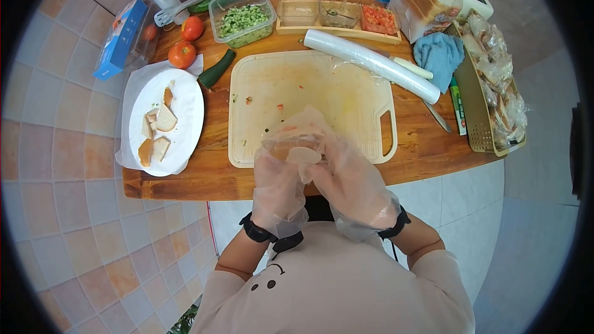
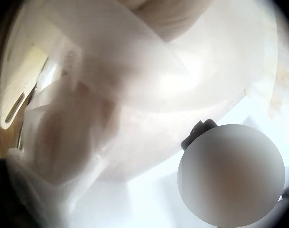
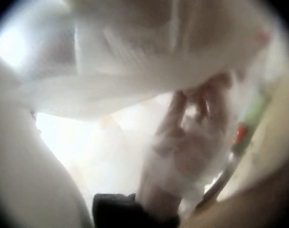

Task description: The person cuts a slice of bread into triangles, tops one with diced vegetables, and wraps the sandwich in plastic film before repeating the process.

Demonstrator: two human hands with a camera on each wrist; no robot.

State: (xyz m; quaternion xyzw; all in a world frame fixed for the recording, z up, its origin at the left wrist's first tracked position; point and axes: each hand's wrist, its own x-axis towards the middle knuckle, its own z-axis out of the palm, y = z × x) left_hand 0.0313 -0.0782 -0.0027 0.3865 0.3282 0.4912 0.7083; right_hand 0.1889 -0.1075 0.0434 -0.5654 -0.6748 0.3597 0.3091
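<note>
Both hands wear clear, loose plastic gloves and meet over the near edge of the cutting board point(image 1: 322, 80). Between them is a pale, roundish piece point(image 1: 304, 156), mostly covered by fingers and glove film; I cannot tell what food it is. My left hand point(image 1: 278, 176) holds it from the left with bent fingers. From the other side my right hand point(image 1: 356, 182) grips it, the thumb lying against it. The left wrist view is mostly blurred film around the gloved right hand point(image 2: 71, 133). In the right wrist view the left hand's bent fingers point(image 3: 173, 114) show beneath film.
Diced cucumber fills a plastic tub point(image 1: 272, 9) behind the board, beside a divided tray point(image 1: 396, 38) with diced tomato. A plastic-wrap roll point(image 1: 371, 65) crosses the board's back right. At left, a white plate point(image 1: 189, 105) bears bread pieces; at right stands a basket point(image 1: 476, 114).
</note>
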